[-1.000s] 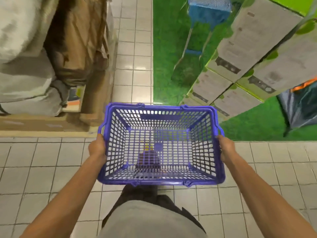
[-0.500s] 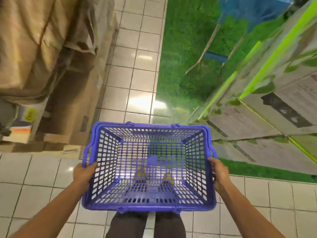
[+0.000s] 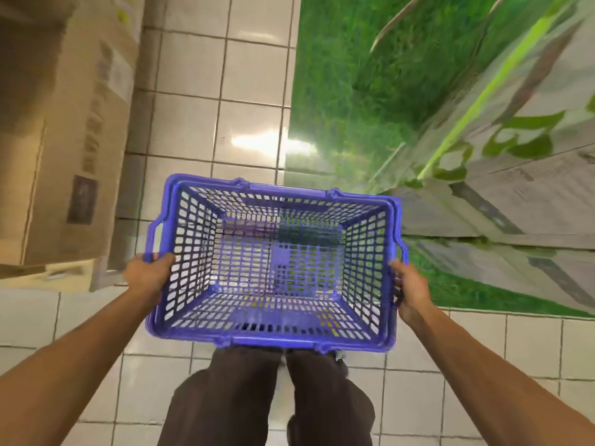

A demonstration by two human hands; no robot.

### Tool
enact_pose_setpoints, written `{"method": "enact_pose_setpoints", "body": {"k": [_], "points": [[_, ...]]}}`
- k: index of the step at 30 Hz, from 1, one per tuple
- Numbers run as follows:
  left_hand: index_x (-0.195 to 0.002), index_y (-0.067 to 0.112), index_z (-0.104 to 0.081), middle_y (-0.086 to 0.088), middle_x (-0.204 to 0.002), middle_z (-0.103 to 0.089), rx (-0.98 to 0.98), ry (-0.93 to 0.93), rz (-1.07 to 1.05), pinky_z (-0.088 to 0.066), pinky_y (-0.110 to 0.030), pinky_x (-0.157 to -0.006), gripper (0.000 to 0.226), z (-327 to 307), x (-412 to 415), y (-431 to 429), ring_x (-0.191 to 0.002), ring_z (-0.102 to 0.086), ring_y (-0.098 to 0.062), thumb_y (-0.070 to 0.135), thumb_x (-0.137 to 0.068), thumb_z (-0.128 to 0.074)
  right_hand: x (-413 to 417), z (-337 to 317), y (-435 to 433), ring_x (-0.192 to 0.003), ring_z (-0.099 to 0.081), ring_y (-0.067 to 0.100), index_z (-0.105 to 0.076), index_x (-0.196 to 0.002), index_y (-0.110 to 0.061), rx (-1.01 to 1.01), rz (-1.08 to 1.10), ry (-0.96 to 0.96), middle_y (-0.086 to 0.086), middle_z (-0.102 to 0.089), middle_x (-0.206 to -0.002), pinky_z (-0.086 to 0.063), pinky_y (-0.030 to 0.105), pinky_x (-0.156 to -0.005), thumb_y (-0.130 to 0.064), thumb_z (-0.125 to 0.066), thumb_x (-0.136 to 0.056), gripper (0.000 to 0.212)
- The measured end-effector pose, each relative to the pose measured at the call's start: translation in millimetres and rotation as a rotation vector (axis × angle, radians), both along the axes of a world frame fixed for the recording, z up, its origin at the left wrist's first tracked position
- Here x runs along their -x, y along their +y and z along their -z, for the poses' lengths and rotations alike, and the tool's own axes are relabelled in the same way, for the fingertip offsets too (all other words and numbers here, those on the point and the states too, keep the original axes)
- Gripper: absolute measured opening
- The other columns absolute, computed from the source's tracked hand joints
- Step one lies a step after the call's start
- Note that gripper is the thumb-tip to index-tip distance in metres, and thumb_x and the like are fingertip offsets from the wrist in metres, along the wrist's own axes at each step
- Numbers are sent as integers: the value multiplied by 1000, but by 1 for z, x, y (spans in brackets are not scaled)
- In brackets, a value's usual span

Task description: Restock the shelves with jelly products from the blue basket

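**Both hands on the blue basket, held over the tiles**

Starting out beyond the left hand: a big brown cardboard box (image 3: 64,130) fills that side, blurred, with a dark label low on its face. Now the left hand (image 3: 148,274) itself, fingers curled over the basket's left rim near the closer corner, a firm grip. Between the two hands sits the blue basket (image 3: 273,341), held level in front of the body, its mesh walls and floor open to view. Through the mesh you can make out floor tiles and a few yellowish flecks low on the near wall; what they are, I cannot tell. No jelly product is plainly visible inside. Below the basket, dark trousers (image 3: 264,400) over the white tiled floor (image 3: 251,78). Then the right hand (image 3: 410,292), clamped on the basket's right wall, thumb on the rim. Past that hand, a green grass-like mat (image 3: 341,91), and further right a stack of pale cartons with green print (image 3: 515,175), heavily smeared by blur.
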State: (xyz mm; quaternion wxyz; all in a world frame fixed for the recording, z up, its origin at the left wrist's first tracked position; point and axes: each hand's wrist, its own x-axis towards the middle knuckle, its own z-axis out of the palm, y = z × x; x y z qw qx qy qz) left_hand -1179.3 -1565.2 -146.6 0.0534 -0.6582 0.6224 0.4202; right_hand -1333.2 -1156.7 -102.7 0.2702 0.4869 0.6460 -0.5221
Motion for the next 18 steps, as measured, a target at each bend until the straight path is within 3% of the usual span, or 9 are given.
{"method": "enact_pose_setpoints", "body": {"k": [3, 6, 8, 11, 13, 14, 16, 18], "points": [[-69, 12, -60, -15, -77, -61, 13, -19, 10, -53, -44, -82, 14, 23, 6, -2, -76, -58, -22, 18, -78, -70, 3, 21, -4, -44, -47, 9, -50, -76, -17, -15, -32, 20, 1, -49, -64, -34, 10, -32, -9, -60, -92, 20], [-90, 6, -64, -9, -70, -59, 33, -27, 14, -50, -40, -76, 15, 36, 9, -1, -69, -56, -23, 16, -81, -71, 3, 34, -2, -52, -50, 14, -54, -75, -17, -6, -44, 4, -1, -54, -61, -37, 12, -33, -8, -64, -90, 20], [-93, 6, -62, -8, -72, -58, 60, -28, 17, -48, -39, -74, 18, 43, 5, 2, -73, -56, -24, 16, -82, -72, 0, 41, 1, -55, -54, 16, -57, -77, -16, -19, -38, -15, 1, -58, -65, -40, 14, -35, -10, -66, -89, 16], [-88, 12, -54, -8, -78, -59, 30, -35, 125, -47, -34, -71, 17, 39, -1, 3, -80, -58, -27, 14, -85, -71, -2, 47, 5, -61, -59, 19, -61, -88, -13, -21, -30, -30, 5, -63, -74, -49, 22, -46, -10, -66, -88, 6], [-104, 4, -55, -18, -96, -64, -11, -84, 204, -49, -37, -77, 27, 33, -2, -1, -87, -60, -31, 13, -85, -72, -2, 50, 5, -65, -60, 19, -62, -95, -11, -12, -32, -17, 8, -65, -82, -49, 26, -53, -9, -67, -88, 8], [-115, 1, -52, -22, -108, -62, 11, -134, 250, -49, -43, -85, 42, 31, -1, -2, -96, -59, -35, 13, -82, -76, -4, 51, 5, -69, -62, 20, -62, -101, -9, -46, -50, 10, 10, -66, -90, -50, 28, -59, -9, -68, -87, 15], [-131, 3, -44, -26, -128, -51, 162, -290, 377, -41, -54, -100, 72, 21, 5, 3, -117, -49, -42, 17, -73, -84, -6, 46, 6, -87, -63, 27, -60, -116, -2, -332, -198, 76, 15, -64, -109, -52, 36, -79, -9, -73, -83, 37], [-135, 5, -41, -25, -133, -45, 299, -305, 445, -35, -54, -103, 76, 1, 16, 17, -124, -41, -42, 18, -72, -83, -8, 34, 1, -93, -60, 29, -58, -122, 3, -517, -314, 133, 15, -62, -108, -47, 37, -89, -6, -74, -80, 46]]}}
